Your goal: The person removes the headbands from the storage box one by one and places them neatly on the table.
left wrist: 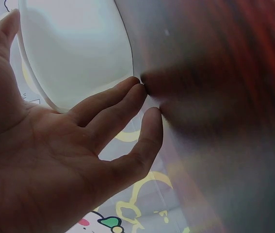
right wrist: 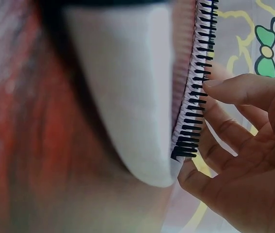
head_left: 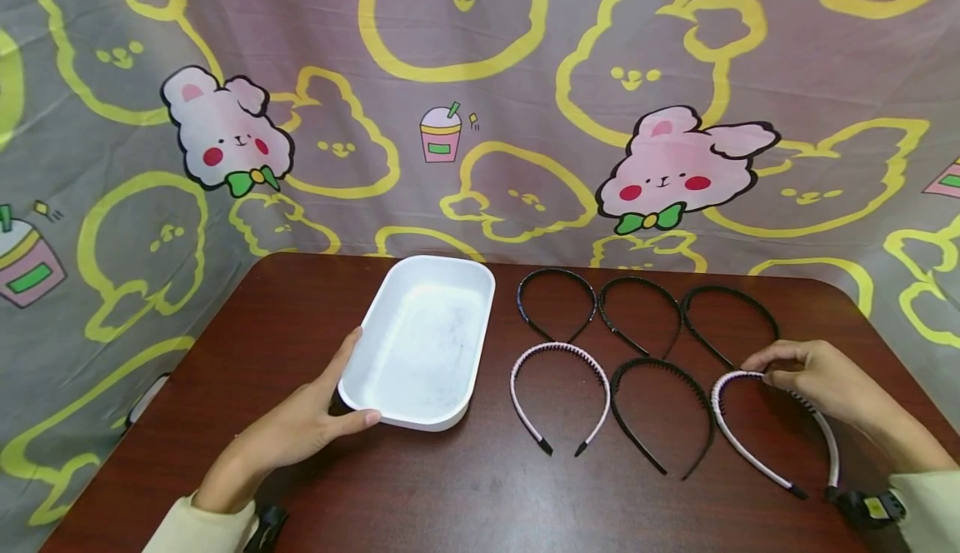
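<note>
My left hand (head_left: 300, 421) rests against the near left corner of a white rectangular plastic tray (head_left: 420, 349), thumb at the front rim. In the left wrist view, the fingers (left wrist: 115, 114) are fairly straight and reach down beside the tray to the tabletop. On the right, my right hand (head_left: 828, 382) pinches the top of a pale headband (head_left: 717, 403) between thumb and fingers. Black comb teeth (right wrist: 190, 127) line its inner side in the right wrist view. The band's ends point toward me, close to or on the table; I cannot tell which.
Beside the held band lie a black headband (head_left: 637, 442) and another pale headband (head_left: 514, 386). Behind are a blue-flecked dark headband (head_left: 521, 303) and two black ones (head_left: 678, 320). A patterned curtain (head_left: 480, 203) hangs behind the brown table (head_left: 465, 503).
</note>
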A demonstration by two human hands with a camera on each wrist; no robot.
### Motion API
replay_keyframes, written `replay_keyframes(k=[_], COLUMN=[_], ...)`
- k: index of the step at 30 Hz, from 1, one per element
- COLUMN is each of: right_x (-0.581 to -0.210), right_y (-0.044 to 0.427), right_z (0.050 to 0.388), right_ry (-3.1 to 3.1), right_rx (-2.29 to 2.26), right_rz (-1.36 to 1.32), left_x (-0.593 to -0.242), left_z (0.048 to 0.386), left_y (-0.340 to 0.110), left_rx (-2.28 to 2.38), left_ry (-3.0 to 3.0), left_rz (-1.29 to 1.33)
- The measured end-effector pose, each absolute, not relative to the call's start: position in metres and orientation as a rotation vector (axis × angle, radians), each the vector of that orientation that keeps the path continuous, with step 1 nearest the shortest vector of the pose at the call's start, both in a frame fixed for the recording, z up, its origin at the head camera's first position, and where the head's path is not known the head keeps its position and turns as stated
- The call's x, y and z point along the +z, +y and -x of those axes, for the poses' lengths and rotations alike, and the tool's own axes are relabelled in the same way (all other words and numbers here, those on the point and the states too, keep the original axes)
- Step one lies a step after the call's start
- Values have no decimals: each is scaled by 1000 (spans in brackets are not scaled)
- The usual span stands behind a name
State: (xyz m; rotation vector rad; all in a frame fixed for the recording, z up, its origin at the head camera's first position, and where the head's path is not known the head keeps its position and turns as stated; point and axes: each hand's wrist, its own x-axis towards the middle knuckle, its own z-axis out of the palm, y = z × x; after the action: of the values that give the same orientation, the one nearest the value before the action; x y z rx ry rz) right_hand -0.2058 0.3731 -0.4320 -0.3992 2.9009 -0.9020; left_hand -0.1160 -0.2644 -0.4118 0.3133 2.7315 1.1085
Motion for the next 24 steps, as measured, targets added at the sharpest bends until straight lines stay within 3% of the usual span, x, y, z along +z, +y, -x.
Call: replay_keyframes(k=[24], right_x=[-415], right_y=[374], right_z=[205], right_ry=[3084], right_rx=[-849], right_rz=[235], left_x=[-413], left_z=[119], left_y=[-267], left_rx=[1093], left_ry=[2715], left_rz=[-303])
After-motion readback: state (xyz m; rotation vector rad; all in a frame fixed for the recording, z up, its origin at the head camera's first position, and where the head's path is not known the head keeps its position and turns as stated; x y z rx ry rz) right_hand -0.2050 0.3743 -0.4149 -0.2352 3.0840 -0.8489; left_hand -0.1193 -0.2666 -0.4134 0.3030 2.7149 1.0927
